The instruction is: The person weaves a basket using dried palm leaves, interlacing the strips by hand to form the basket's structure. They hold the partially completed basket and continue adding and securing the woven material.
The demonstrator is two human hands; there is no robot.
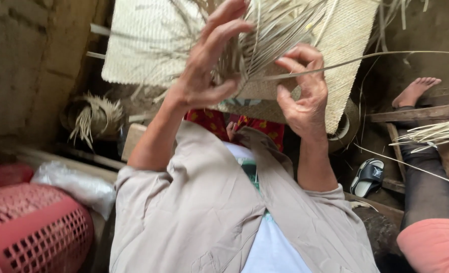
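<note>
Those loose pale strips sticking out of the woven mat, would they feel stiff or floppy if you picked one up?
Probably springy: the loose strips fan out yet arc between the left hand and right hand. Likely light, being thin. The woven mat probably bends too.

Pale straw woven mat [148, 45], pink latticed basket [37, 227], red yellow-flowered cloth [211, 121], black sandal [368, 177].
</note>
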